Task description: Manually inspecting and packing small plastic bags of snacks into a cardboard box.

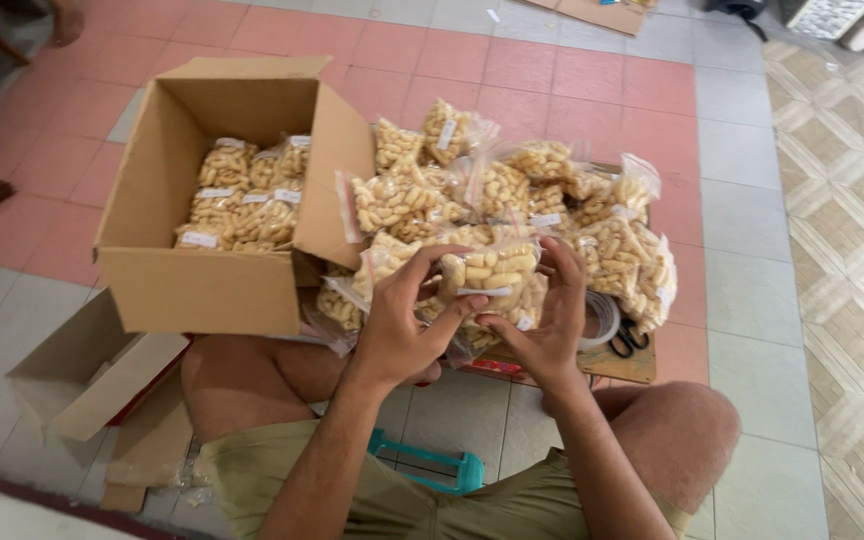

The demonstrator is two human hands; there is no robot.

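Note:
My left hand [404,325] and my right hand [550,318] both grip one clear plastic bag of pale puffed snacks [492,270], held up in front of me over my knees. My left thumb and fingers pinch its left side; my right fingers wrap its right edge. Behind it lies a heap of several similar snack bags [512,205]. An open cardboard box [207,290] to the left holds more bags [242,200] packed flat inside.
A roll of clear tape [607,315] and black scissors [632,338] lie by the heap's right side. A flattened carton [87,375] sits at lower left. A teal stool [432,470] shows between my legs. Tiled floor surrounds everything.

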